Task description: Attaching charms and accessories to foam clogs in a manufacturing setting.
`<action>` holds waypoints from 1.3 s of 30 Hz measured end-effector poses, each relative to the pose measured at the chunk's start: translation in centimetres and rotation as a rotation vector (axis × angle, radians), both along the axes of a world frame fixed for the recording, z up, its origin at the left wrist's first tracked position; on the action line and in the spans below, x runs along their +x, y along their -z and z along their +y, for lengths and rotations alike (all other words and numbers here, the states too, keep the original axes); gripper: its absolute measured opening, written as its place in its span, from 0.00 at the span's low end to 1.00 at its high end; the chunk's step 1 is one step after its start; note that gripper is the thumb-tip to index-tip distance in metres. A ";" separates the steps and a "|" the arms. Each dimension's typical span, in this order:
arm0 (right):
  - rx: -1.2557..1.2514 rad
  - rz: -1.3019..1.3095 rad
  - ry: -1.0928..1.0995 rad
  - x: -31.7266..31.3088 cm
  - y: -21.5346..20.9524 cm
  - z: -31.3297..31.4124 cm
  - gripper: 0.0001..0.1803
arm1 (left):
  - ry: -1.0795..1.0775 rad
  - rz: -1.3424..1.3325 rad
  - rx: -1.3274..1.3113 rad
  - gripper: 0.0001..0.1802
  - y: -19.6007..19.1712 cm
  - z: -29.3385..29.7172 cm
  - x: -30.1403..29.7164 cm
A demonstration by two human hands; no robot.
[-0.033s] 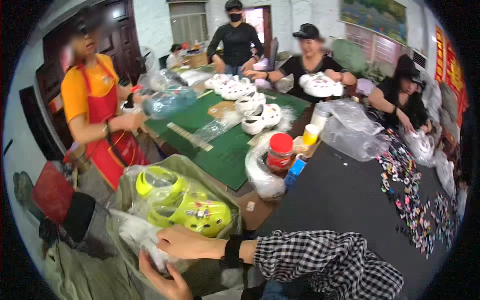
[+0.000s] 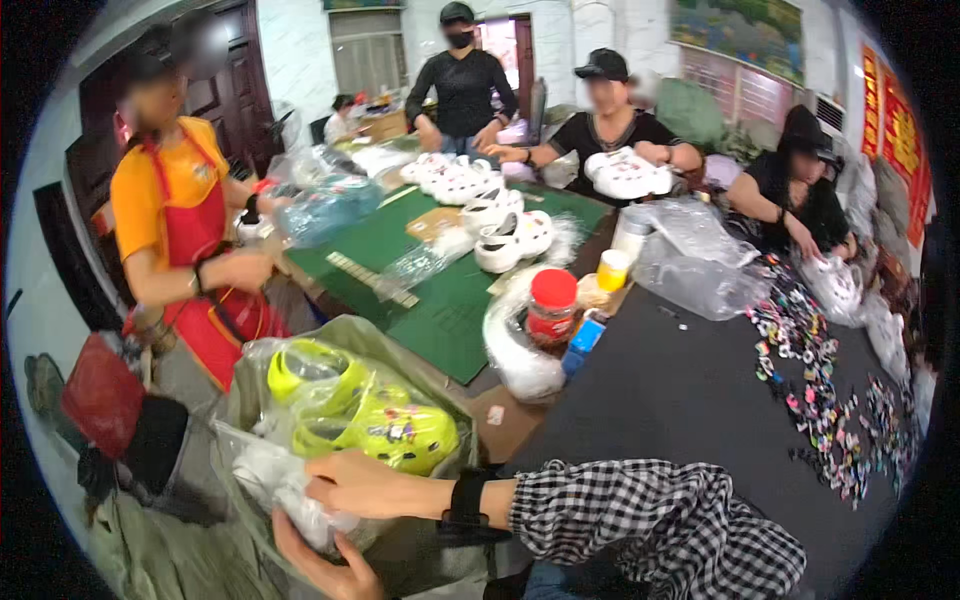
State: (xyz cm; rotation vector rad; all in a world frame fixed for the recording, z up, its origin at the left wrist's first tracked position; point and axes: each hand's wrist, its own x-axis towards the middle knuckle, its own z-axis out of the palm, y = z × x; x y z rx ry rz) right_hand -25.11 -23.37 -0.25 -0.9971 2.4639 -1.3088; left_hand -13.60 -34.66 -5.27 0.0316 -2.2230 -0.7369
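Below the table edge, both hands, right hand (image 2: pixel 365 487) and left hand (image 2: pixel 322 560), grip a clear bag (image 2: pixel 290 490) beside bagged yellow clogs (image 2: pixel 385 425).

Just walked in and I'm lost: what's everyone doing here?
The person's right hand and left hand are gripping a clear plastic bag beside bagged yellow-green clogs in a large sack. Across the table, other people handle white clogs, and small colourful charms lie scattered.

White walls (image 2: pixel 290 40), dark wooden door (image 2: pixel 235 70), window (image 2: pixel 365 55)
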 end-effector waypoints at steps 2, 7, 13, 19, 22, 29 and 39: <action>-0.394 -0.181 -0.165 1.1 -2.1 0.9 0.19 | -0.028 0.128 -0.063 0.38 0.2 1.0 0.5; -0.896 -0.152 -0.067 4.0 -9.7 6.0 0.15 | -0.027 0.404 -0.216 0.52 -1.9 3.4 0.9; -0.597 0.226 0.324 14.2 -11.4 16.4 0.16 | 0.282 0.136 -0.022 0.53 -3.7 8.5 1.1; -0.384 0.052 0.788 27.5 -8.3 25.1 0.13 | 0.923 0.136 -0.266 0.39 -3.9 15.3 0.7; -0.207 -0.059 0.915 32.5 -6.0 28.4 0.12 | 1.014 0.027 -0.311 0.31 -5.2 17.3 2.3; -0.234 -0.228 1.015 37.8 -0.7 29.6 0.14 | 1.132 -0.113 -0.636 0.38 -2.6 21.4 1.7; -0.151 -0.260 0.629 36.4 0.8 26.2 0.17 | 1.168 -0.058 -0.510 0.28 -2.5 22.3 2.0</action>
